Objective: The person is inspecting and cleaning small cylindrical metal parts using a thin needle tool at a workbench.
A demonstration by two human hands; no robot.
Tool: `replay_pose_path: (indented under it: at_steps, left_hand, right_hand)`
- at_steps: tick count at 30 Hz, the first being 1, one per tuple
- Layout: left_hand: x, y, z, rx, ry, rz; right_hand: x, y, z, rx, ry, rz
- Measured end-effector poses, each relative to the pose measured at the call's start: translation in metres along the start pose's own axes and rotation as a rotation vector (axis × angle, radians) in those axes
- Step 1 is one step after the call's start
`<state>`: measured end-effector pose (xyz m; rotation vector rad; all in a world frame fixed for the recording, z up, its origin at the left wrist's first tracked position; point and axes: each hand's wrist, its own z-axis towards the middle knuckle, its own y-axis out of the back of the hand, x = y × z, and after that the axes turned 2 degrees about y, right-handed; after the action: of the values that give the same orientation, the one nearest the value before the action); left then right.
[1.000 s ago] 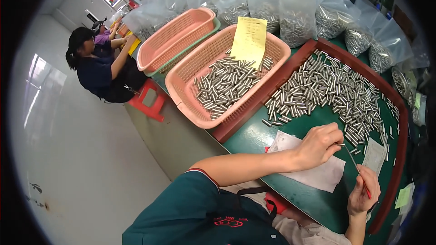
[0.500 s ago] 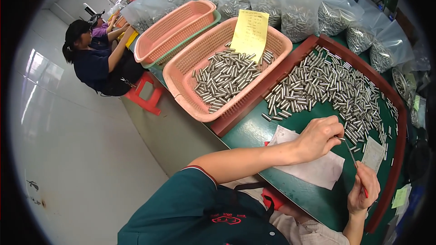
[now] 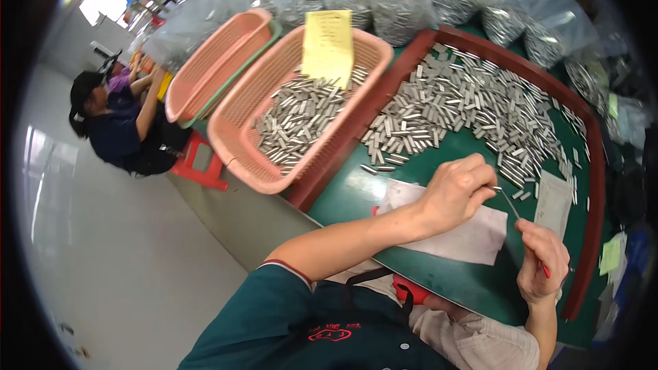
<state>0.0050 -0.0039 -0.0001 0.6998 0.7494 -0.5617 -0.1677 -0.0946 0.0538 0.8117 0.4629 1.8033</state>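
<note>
Left hand: its grip [image 3: 456,192] pinches a small metal pin [image 3: 495,188] between thumb and fingers, above the cloth's far edge.
Right hand: its grip [image 3: 541,260] closes around the red handle [image 3: 546,270] of a thin metal tool [image 3: 509,203].
Tool tip: it points up toward the pinched pin; whether the two touch is too small to tell.
Cloth: a pale pinkish cloth [image 3: 473,234] lies on the green worktop [image 3: 343,195], partly under the left forearm.
Paper slip: a pale slip [image 3: 553,204] lies just beyond the right hand.
Loose pins: a broad heap [image 3: 462,99] spreads inside a reddish-brown rail [image 3: 582,270].
Basket: a pink basket [image 3: 229,164], left of the heap, holds more pins and a yellow note [image 3: 327,44].
</note>
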Motion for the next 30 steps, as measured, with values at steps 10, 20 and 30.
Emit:
replay_pose_path:
  at_steps: [10,20,30]
  left_hand:
    - [0.001,0.005,0.004,0.124,0.235,-0.065]
    - [0.002,0.005,0.005,0.243,0.668,-0.609]
    - [0.002,0.007,0.003,0.282,0.653,-0.565]
  right_hand:
    - [-0.014,0.005,-0.008,-0.207,0.078,0.050]
    - [-0.015,-0.001,-0.008,-0.188,0.069,0.105]
    - [-0.015,-0.005,-0.009,-0.198,0.059,0.128]
